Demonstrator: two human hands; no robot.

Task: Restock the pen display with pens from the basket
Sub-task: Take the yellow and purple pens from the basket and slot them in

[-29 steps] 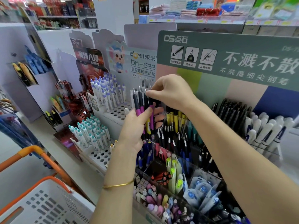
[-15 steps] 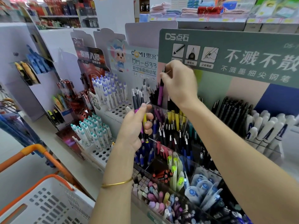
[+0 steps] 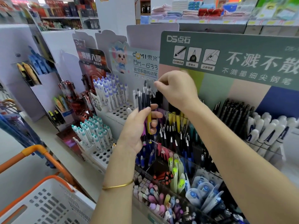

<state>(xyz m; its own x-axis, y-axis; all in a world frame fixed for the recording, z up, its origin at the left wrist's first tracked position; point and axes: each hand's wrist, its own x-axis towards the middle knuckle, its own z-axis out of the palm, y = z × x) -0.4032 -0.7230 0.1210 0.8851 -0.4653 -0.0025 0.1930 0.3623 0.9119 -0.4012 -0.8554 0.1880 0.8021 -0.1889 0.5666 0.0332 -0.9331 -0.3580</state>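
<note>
My left hand point(image 3: 137, 131) is shut on a small bundle of pens point(image 3: 145, 110) with dark tops and purple and yellow barrels, held upright in front of the pen display point(image 3: 186, 160). Just above and to the right, my right hand point(image 3: 176, 89) pinches a single dark-topped pen point(image 3: 159, 97) over the display's back rows; its lower part is hidden. The display is a tiered clear rack full of purple, yellow, black and blue pens. The white basket point(image 3: 48, 206) with orange handles sits at the bottom left, its inside out of view.
White perforated stands with blue-capped pens point(image 3: 111, 92) and teal-capped pens point(image 3: 92, 135) stand left of the display. A green header board point(image 3: 242, 57) rises behind it. White capped pens point(image 3: 267, 131) fill a holder at the right. Erasers and highlighters lie in the front bins.
My right hand drew one purple pen out of the bundle in my left hand and carried it up and right, over the display's back rows. The left hand stayed nearly still.
</note>
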